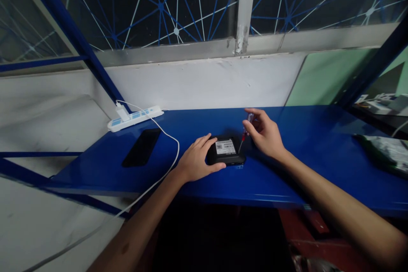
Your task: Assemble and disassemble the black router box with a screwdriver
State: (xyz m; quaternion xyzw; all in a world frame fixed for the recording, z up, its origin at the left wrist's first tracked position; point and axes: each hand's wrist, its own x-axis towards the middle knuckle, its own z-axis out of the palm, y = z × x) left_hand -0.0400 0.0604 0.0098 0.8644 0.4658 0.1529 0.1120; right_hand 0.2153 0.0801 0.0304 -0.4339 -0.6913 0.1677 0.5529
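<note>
A small black electronic box [236, 160] with rounded corners lies on the blue table, its white printed label [225, 147] facing up. My left hand [199, 158] grips the box's left side, thumb along the near edge and fingers at the far left corner. In my right hand [263, 131] is a screwdriver [245, 134] with a clear purplish handle and a red collar. Its thin shaft slants down to the right part of the box's upper face. Whether the tip sits in a screw is too small to tell.
On the blue table [302, 136], a black phone-like slab [142, 148] lies left of the box. Behind it is a white power strip [137, 118] with a plugged-in charger [122, 111]. A white cable [172, 138] runs past my left forearm. A dark-edged plastic packet [385, 153] lies far right.
</note>
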